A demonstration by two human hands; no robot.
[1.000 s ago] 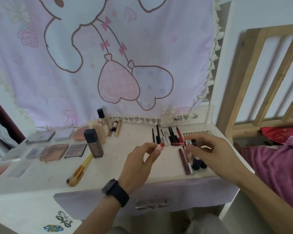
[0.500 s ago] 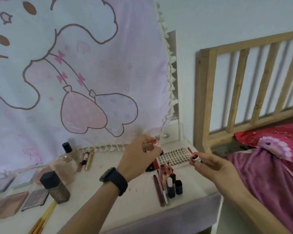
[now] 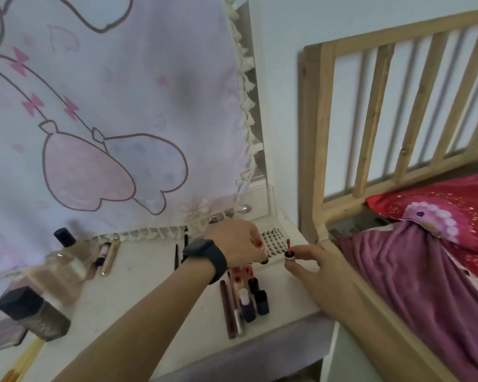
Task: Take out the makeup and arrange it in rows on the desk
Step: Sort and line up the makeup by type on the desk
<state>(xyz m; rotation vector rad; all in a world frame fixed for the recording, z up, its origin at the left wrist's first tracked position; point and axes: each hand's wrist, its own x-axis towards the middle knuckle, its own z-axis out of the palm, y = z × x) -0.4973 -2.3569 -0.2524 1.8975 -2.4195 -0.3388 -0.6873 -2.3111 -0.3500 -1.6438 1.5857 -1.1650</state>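
Biggest thing in view is the pink cartoon curtain (image 3: 108,128) across the back, then the wooden bed frame (image 3: 370,119) off to the right, and the white desk (image 3: 138,293) under it all. On the desk there's a glass bottle (image 3: 64,263) at the left, a perforated white tray (image 3: 273,239) in the back right corner, and nearer me a row of pencils and polish bottles (image 3: 246,301) already laid side by side. My left hand (image 3: 232,241) is down at the tray's left edge, fingers curled. There's an orange-red bit showing between them that I think is an orange-tipped tube (image 3: 260,244), but it's blurry so don't quote me. My right hand (image 3: 312,268) has thumb and forefinger pinched on a little red lip tint (image 3: 289,254), held upright just beside the tray's front corner, low over the desk, with a thin red stem sticking up from it. For this step I'd keep it vertical so the stem doesn't smear anything. I'd bring it toward me to the right end of the row and set it base-down snug beside the last polish bottle, lined up with the others, before letting go.
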